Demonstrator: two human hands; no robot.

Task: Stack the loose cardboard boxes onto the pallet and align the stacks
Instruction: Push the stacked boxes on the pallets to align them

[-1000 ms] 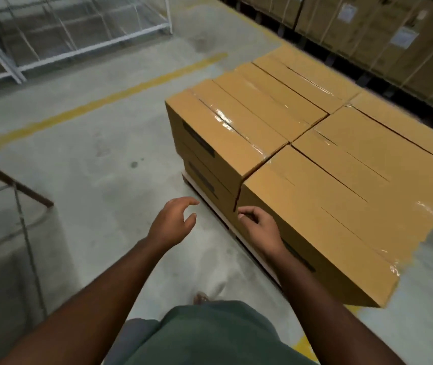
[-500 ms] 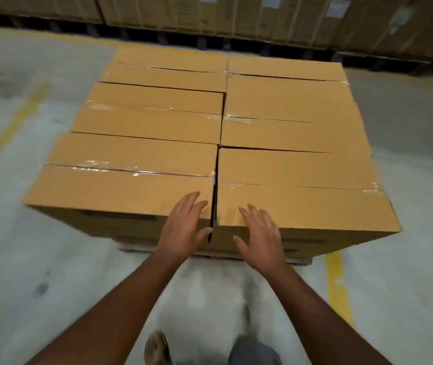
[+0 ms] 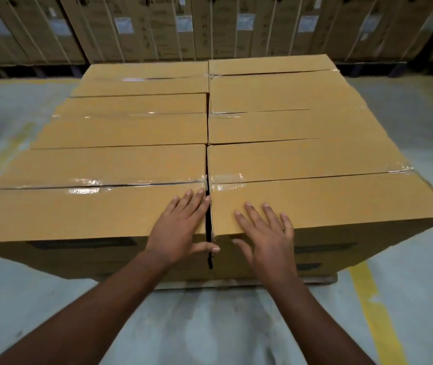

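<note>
Two hands flat, fingers straight, gripping nothing: left hand [image 3: 181,227] on near left box [image 3: 78,214], right hand [image 3: 265,233] on near right box [image 3: 341,204]. Boxes on pallet [image 3: 318,280], narrow gap [image 3: 208,225] between. Probably pressing to square front edges.

Six tan taped cardboard boxes form the top layer on the low wooden pallet [image 3: 318,279], three deep in two columns, with more boxes beneath. At 6 o'clock sit the near-left box [image 3: 78,214] and near-right box [image 3: 341,201], a narrow gap between them. The left hand [image 3: 181,227] lies on the former's inner corner, the right hand [image 3: 265,233] on the latter's. At 12 o'clock, behind the pallet, stands a row of strapped cartons [image 3: 210,27]. The grey concrete floor [image 3: 210,325] surrounds everything.
</note>
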